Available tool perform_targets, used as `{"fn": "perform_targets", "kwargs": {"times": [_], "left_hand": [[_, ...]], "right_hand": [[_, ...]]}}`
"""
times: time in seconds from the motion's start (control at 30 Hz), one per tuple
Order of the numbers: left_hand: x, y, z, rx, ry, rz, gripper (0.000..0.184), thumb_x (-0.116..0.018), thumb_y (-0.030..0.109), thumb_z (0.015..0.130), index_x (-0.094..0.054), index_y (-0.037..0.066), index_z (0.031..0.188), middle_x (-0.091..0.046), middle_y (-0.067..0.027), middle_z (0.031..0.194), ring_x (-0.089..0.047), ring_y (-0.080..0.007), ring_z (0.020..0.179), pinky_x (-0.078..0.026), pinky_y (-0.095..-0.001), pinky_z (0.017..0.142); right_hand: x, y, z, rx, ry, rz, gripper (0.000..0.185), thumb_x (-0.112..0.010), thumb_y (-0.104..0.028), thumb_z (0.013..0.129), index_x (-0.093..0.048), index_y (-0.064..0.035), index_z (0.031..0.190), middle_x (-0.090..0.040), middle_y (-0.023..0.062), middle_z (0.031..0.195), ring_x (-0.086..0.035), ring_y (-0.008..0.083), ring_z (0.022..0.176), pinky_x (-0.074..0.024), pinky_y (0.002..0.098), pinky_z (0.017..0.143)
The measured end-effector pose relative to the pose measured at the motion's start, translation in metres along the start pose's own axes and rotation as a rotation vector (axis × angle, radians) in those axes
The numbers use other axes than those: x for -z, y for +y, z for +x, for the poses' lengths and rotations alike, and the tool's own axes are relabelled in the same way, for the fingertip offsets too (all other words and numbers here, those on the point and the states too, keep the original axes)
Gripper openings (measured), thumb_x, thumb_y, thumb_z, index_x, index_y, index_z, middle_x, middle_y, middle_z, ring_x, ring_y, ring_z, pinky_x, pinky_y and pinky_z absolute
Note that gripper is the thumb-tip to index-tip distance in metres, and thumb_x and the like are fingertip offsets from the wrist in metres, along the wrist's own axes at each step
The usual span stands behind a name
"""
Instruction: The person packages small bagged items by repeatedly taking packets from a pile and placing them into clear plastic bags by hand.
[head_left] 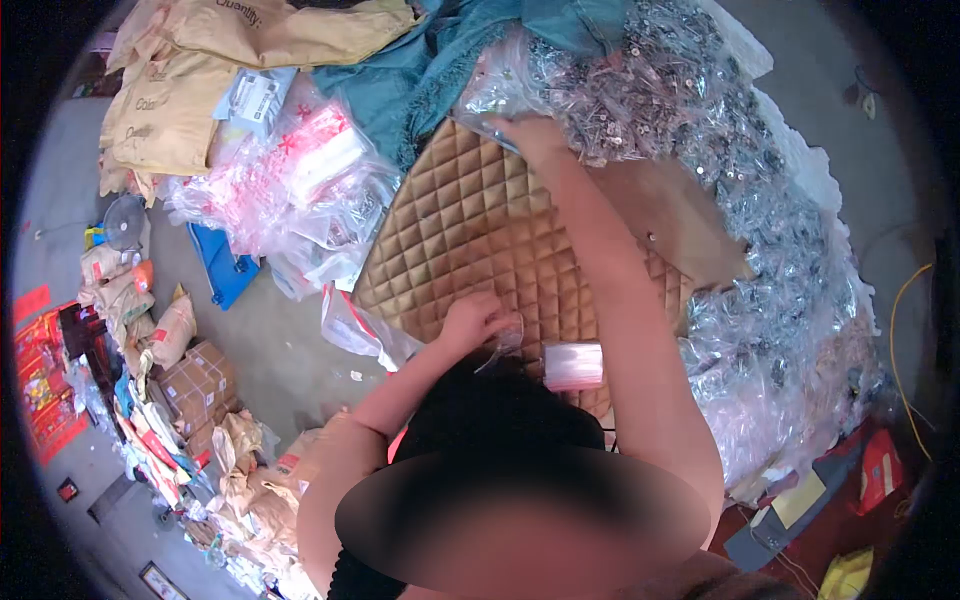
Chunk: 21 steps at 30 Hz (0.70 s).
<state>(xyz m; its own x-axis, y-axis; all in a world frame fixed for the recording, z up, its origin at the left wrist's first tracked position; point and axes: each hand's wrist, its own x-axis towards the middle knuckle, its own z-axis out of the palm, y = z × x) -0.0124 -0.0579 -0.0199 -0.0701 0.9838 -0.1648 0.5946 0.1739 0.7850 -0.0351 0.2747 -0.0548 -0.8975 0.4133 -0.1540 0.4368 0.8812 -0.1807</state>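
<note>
A brown quilted mat (pixel 460 220) lies in front of me, with a large heap of small clear plastic packets (pixel 770 240) to its right. My right hand (pixel 535 140) reaches to the mat's far edge, beside clear plastic film; its fingertips are partly lost against the film, so what they hold cannot be made out. My left hand (pixel 483 320) is over the near part of the mat, fingers bent around a small clear bag (pixel 508 338). A stack of clear packets (pixel 573 366) lies close by at the mat's near edge.
Clear and pink plastic bags (pixel 310 170) lie left of the mat, with brown paper sacks (pixel 160 120) beyond and teal cloth (pixel 400 85) behind. Cartons (pixel 200 385) and a fan (pixel 125 222) stand at the left. A yellow cable (pixel 895 350) runs along the right.
</note>
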Motion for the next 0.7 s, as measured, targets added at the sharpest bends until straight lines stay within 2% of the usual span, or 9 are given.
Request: {"fn": "perform_targets", "kwargs": {"times": [0.1,0.2,0.23,0.27,0.33,0.47,0.53,0.67,0.7], "left_hand": [[0.005,0.001,0.001,0.206,0.101,-0.142,0.018,-0.071,0.021,0.083,-0.063,0.007,0.087,-0.063,-0.0107,0.078,-0.064,-0.0299,0.080,-0.052,-0.0377,0.071],[0.019,0.009,0.011,0.357,0.181,-0.352,0.020,-0.073,0.023,0.081,-0.064,0.008,0.091,-0.061,-0.0094,0.076,-0.063,-0.0286,0.082,-0.051,-0.0373,0.075],[0.024,0.009,0.018,0.400,0.176,-0.421,0.019,-0.074,0.022,0.080,-0.064,0.009,0.089,-0.061,-0.0083,0.079,-0.062,-0.0283,0.086,-0.050,-0.0388,0.080],[0.027,0.006,0.024,0.389,0.161,-0.432,0.019,-0.074,0.022,0.080,-0.064,0.009,0.089,-0.061,-0.0083,0.079,-0.062,-0.0283,0.086,-0.050,-0.0388,0.080],[0.033,-0.004,0.038,-0.193,0.418,0.204,0.016,-0.071,0.015,0.078,-0.064,0.010,0.091,-0.060,-0.0072,0.088,-0.058,-0.0283,0.099,-0.043,-0.0455,0.094],[0.037,-0.015,0.049,-0.224,0.413,0.268,0.016,-0.069,0.011,0.075,-0.065,0.012,0.091,-0.059,-0.0057,0.097,-0.052,-0.0279,0.109,-0.035,-0.0501,0.102],[0.043,-0.017,0.056,-0.256,0.286,0.303,0.029,-0.069,0.009,0.074,-0.067,0.014,0.102,-0.060,-0.0057,0.099,-0.054,-0.0271,0.108,-0.035,-0.0503,0.102],[0.043,-0.002,0.057,-0.268,0.242,0.455,0.042,-0.068,0.010,0.078,-0.064,0.017,0.119,-0.064,-0.0058,0.096,-0.060,-0.0270,0.099,-0.038,-0.0481,0.099],[0.039,0.000,0.054,-0.128,0.087,0.242,0.045,-0.067,0.011,0.080,-0.061,0.018,0.124,-0.066,-0.0068,0.092,-0.063,-0.0274,0.093,-0.043,-0.0457,0.093]], "right_hand": [[-0.015,0.015,-0.022,-0.080,0.357,0.265,0.036,-0.054,-0.032,0.092,-0.059,-0.0199,0.125,-0.067,0.0189,0.103,-0.065,0.0331,0.099,-0.0528,0.0397,0.080],[0.005,0.034,-0.072,-0.327,0.072,0.257,0.027,-0.061,-0.027,0.089,-0.065,-0.0150,0.113,-0.066,0.0179,0.104,-0.065,0.0269,0.101,-0.0511,0.0379,0.083],[0.001,0.044,-0.094,-0.310,0.209,0.456,0.030,-0.063,-0.023,0.088,-0.063,-0.0135,0.117,-0.066,0.0160,0.102,-0.065,0.0247,0.099,-0.0503,0.0371,0.084],[-0.008,0.055,-0.119,-0.290,0.348,0.653,0.034,-0.065,-0.018,0.087,-0.060,-0.0119,0.120,-0.067,0.0141,0.100,-0.065,0.0224,0.098,-0.0495,0.0363,0.084],[-0.012,0.074,-0.168,-0.426,0.169,1.044,0.046,-0.064,-0.017,0.089,-0.051,-0.0077,0.132,-0.066,0.0100,0.108,-0.061,0.0183,0.103,-0.0477,0.0323,0.087],[0.000,0.067,-0.263,-0.497,-0.028,1.206,0.046,-0.068,-0.018,0.087,-0.054,-0.0049,0.129,-0.064,0.0045,0.116,-0.059,0.0179,0.104,-0.0472,0.0311,0.089],[-0.007,0.077,-0.290,-0.433,0.362,0.815,0.056,-0.070,-0.011,0.085,-0.048,-0.0061,0.137,-0.057,0.0075,0.127,-0.054,0.0160,0.111,-0.0444,0.0299,0.094],[-0.003,0.102,-0.316,-0.403,0.354,1.119,0.069,-0.066,0.006,0.081,-0.040,-0.0109,0.143,-0.058,0.0070,0.123,-0.056,0.0178,0.109,-0.0468,0.0310,0.093],[0.005,0.095,-0.309,-0.407,0.310,1.198,0.070,-0.067,0.006,0.080,-0.040,-0.0110,0.143,-0.058,0.0073,0.123,-0.056,0.0184,0.109,-0.0473,0.0322,0.092]]}}
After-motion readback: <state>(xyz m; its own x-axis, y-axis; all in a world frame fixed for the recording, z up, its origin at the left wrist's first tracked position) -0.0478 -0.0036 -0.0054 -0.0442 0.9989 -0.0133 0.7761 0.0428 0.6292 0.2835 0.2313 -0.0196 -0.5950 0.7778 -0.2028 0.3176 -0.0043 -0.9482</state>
